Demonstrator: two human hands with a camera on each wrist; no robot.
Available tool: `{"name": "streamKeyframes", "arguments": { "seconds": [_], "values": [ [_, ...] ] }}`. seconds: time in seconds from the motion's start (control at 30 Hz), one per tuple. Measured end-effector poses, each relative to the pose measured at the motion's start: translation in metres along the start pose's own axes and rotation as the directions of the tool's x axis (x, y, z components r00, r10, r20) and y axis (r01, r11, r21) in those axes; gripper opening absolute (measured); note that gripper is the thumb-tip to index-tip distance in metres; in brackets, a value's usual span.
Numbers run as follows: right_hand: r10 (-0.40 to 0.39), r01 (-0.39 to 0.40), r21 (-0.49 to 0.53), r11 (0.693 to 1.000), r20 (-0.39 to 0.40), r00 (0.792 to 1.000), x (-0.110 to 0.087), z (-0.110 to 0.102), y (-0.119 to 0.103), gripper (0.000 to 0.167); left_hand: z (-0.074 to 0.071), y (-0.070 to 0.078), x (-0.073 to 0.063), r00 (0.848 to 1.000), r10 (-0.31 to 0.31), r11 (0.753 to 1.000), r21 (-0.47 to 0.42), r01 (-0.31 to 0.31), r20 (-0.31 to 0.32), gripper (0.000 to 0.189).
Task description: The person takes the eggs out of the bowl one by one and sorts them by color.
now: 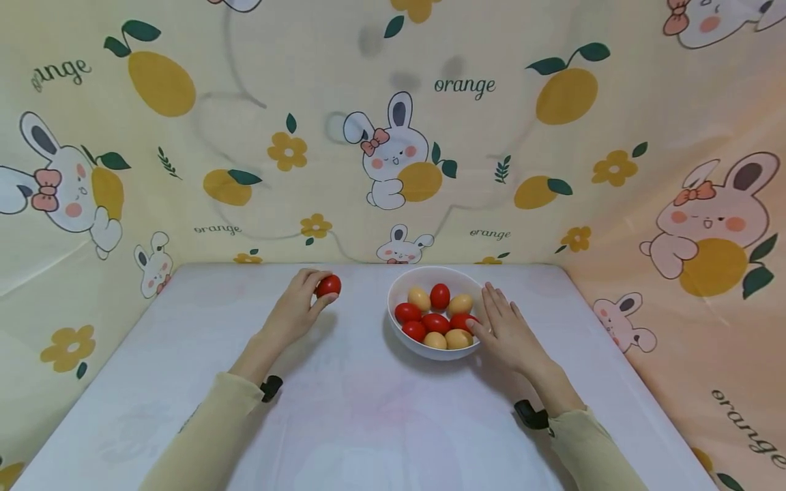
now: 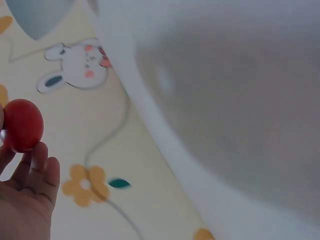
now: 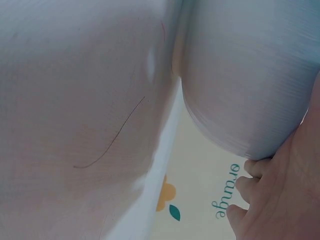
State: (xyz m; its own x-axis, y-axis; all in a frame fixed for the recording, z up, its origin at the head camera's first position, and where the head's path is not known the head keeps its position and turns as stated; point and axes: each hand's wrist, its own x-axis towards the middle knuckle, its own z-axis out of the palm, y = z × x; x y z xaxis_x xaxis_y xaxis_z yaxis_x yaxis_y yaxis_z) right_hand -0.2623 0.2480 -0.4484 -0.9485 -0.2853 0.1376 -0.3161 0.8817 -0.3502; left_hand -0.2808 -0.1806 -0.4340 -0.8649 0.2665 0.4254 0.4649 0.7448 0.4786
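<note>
My left hand (image 1: 296,305) pinches a red egg (image 1: 328,286) between thumb and fingers, a little above the back left part of the table. The same egg (image 2: 24,125) shows at the fingertips in the left wrist view. To the right of it stands a white bowl (image 1: 393,325) holding several red eggs (image 1: 435,323) and several tan eggs (image 1: 459,339). At the bowl's right side, my right hand (image 1: 512,337) holds the rim, its thumb over the inside and its fingers along the outer wall. The bowl (image 3: 250,75) fills much of the right wrist view.
The white table (image 1: 356,416) ends at the back against a cloth backdrop (image 1: 295,82) printed with rabbits and oranges. Its cloth also rises on both sides of the table. A dark thin hair-like strand (image 3: 118,134) lies on the tabletop near the bowl.
</note>
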Motion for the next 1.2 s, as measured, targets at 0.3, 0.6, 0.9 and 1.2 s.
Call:
{"name": "streamKeyframes", "arguments": {
  "seconds": [0.3, 0.6, 0.9, 1.2],
  "values": [
    [0.011, -0.011, 0.001, 1.0, 0.008, 1.0, -0.001, 0.0, 0.001, 0.088, -0.02, -0.037, -0.02, 0.991, -0.134, 0.991, 0.03, 0.134, 0.005, 0.05],
    [0.009, -0.009, 0.002, 1.0, 0.012, 1.0, -0.001, 0.001, 0.002, 0.09, -0.034, -0.07, -0.036, 0.968, -0.244, 0.969, 0.064, 0.24, 0.059, 0.05],
    [0.008, -0.008, 0.005, 1.0, 0.015, 1.0, -0.001, 0.001, 0.002, 0.09, -0.046, -0.092, -0.041, 0.95, -0.284, 0.953, 0.142, 0.266, 0.127, 0.053],
    [0.012, -0.012, 0.005, 1.0, 0.01, 1.0, -0.001, 0.001, 0.002, 0.089, -0.052, -0.109, -0.04, 0.937, -0.298, 0.947, 0.183, 0.265, 0.182, 0.052]
  ]
}}
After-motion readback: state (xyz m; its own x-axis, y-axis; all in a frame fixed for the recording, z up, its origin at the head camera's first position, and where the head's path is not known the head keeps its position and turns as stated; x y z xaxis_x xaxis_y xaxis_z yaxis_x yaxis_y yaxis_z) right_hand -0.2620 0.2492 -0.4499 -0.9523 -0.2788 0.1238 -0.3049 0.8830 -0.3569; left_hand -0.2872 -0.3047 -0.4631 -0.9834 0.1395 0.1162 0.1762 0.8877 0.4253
